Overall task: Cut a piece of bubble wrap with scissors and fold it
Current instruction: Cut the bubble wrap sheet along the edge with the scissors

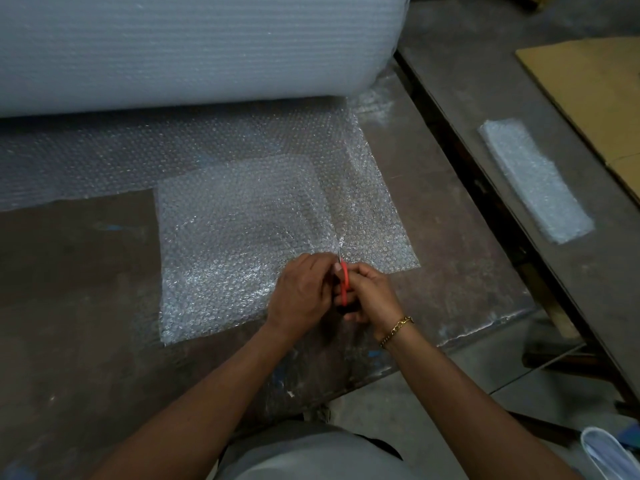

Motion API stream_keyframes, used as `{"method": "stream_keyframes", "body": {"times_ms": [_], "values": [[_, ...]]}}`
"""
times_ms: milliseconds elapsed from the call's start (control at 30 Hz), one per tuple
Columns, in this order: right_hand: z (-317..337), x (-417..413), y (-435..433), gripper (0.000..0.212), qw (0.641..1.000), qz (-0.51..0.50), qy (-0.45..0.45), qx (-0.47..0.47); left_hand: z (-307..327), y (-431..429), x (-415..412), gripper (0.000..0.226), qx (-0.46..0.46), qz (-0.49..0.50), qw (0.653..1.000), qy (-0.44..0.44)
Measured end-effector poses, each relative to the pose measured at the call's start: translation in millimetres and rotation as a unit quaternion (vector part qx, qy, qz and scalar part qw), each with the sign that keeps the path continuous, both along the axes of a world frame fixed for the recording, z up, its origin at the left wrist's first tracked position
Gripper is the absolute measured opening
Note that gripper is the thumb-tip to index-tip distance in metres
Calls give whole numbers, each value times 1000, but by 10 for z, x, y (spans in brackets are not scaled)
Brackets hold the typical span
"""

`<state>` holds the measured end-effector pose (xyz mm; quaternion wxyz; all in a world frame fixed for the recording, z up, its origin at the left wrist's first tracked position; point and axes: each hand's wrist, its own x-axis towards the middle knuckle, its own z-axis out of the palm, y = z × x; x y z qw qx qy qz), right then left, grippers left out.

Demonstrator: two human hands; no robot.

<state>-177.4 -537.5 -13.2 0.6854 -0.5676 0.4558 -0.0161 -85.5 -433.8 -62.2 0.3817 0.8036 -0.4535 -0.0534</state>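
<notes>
A sheet of clear bubble wrap (242,216) runs out from a huge roll (194,46) and lies flat on the dark worktable (76,306), its front part looking doubled over. Red-handled scissors (343,282) point away from me into the sheet near its front edge. My right hand (369,294), a gold bracelet on its wrist, grips the scissor handles. My left hand (303,294) sits close against the scissors on their left, fingers curled at the wrap's edge. The wrap puckers just ahead of the blades, which are mostly hidden.
A folded strip of bubble wrap (535,180) lies on a second table to the right, beside a sheet of brown cardboard (588,98). A dark gap separates the two tables. Grey floor and a white shoe (609,452) show at the lower right.
</notes>
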Motion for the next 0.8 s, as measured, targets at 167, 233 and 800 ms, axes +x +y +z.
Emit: {"method": "stream_keyframes", "body": {"times_ms": [167,233,800], "values": [[22,32,-20,21,1000,6,-1,-4,-4,2,-8,29,-8,10,1000,9],[8,39,-27,21,1000,2,1,-3,-14,2,-5,25,-14,17,1000,16],[18,70,-106,16,1000,12,3,-5,5,-9,3,23,-7,21,999,35]]}}
